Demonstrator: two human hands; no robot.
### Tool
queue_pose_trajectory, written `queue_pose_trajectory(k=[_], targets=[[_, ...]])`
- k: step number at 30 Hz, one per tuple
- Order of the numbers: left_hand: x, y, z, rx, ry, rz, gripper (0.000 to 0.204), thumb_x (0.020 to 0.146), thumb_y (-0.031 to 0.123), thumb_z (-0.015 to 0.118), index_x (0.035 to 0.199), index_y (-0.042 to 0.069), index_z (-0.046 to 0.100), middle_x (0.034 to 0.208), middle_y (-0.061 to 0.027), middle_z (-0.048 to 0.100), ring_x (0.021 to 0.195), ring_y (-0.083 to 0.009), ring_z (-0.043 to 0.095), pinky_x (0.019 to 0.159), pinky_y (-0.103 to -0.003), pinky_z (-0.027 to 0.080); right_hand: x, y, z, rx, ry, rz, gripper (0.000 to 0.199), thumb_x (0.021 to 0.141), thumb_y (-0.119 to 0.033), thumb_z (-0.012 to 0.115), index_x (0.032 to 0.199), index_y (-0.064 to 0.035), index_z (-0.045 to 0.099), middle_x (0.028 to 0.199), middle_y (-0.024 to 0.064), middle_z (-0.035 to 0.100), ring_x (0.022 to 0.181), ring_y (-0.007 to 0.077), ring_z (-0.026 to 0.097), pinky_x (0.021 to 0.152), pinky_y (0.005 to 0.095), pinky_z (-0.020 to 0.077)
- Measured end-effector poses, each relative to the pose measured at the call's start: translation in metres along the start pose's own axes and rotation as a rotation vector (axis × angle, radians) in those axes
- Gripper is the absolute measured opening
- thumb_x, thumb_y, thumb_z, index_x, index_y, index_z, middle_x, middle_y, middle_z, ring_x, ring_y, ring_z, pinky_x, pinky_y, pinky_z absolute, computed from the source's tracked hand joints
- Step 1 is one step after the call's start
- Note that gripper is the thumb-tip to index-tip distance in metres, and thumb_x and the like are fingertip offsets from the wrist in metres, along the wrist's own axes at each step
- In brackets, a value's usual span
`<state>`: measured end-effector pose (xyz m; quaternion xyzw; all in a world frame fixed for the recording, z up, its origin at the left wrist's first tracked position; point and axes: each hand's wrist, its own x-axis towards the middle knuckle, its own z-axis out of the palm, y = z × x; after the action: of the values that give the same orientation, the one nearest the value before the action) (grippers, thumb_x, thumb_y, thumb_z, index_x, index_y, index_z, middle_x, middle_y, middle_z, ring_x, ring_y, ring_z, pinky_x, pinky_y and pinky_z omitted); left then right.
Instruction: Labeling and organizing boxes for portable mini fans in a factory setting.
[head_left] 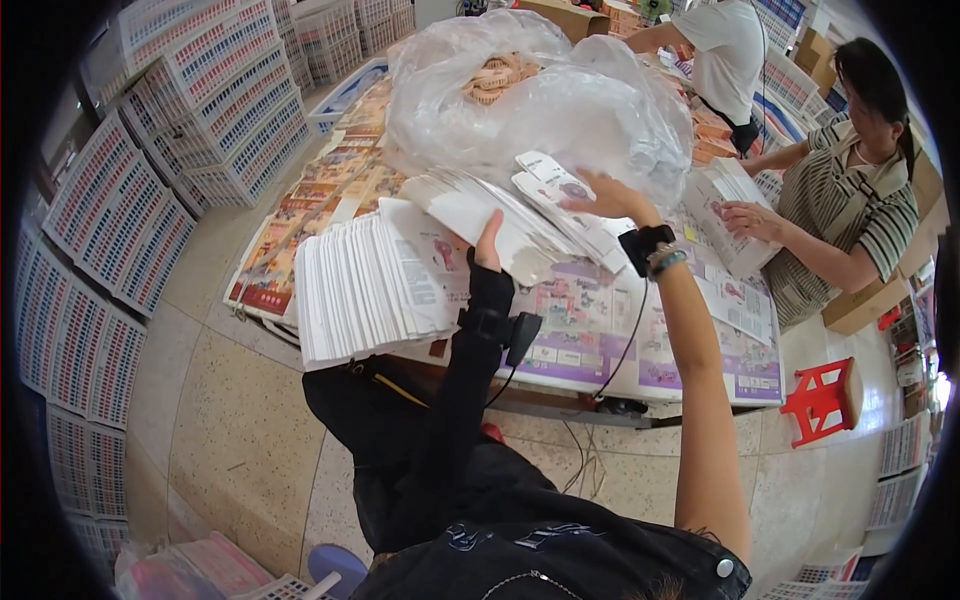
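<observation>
My left hand (487, 252), in a black sleeve with a wrist device, is at the near edge of a fanned stack of white printed sheets (475, 210). Its thumb points up against the stack; the other fingers are hidden under the paper. To its left lies a thick row of white folded sheets (370, 280) with a small pink print on the top one. My right hand (610, 196), slightly blurred, has its fingers stretched out over the far right end of the fan, beside several loose printed cards (552, 182).
A big clear plastic bag (540, 100) with orange pieces lies across the table (660, 350). At right a co-worker (850, 190) handles white sheets (725, 200); another person (725, 60) stands beyond. White crates (215, 100) are stacked left. A red stool (822, 402) stands right.
</observation>
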<state>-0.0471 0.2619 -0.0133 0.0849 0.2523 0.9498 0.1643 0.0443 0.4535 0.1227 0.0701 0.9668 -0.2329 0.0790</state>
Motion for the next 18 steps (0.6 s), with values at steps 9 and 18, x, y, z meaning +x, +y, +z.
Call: queue_pose_trajectory(k=[9, 18], targets=[[-0.049, 0.018, 0.04, 0.413, 0.034, 0.204, 0.057, 0.077, -0.004, 0.073, 0.129, -0.003, 0.05, 0.118, -0.0145, 0.06, 0.101, -0.0231, 0.06, 0.087, -0.035, 0.052, 0.013, 0.074, 0.042, -0.257, -0.047, 0.137, 0.129, 0.059, -0.056, 0.08, 0.153, -0.0099, 0.005, 0.13, 0.0435, 0.042, 0.121, 0.0557, 0.045, 0.101, 0.0546, 0.038], [-0.014, 0.004, -0.01, 0.363, 0.062, 0.186, 0.056, 0.078, -0.008, 0.067, 0.13, -0.003, 0.048, 0.121, -0.0168, 0.058, 0.102, -0.0262, 0.061, 0.085, -0.037, 0.054, 0.001, 0.096, 0.064, -0.473, 0.09, -0.105, 0.117, 0.068, -0.034, 0.077, 0.154, -0.0111, 0.001, 0.131, 0.0443, 0.041, 0.126, 0.0636, 0.034, 0.09, 0.0647, 0.0437]])
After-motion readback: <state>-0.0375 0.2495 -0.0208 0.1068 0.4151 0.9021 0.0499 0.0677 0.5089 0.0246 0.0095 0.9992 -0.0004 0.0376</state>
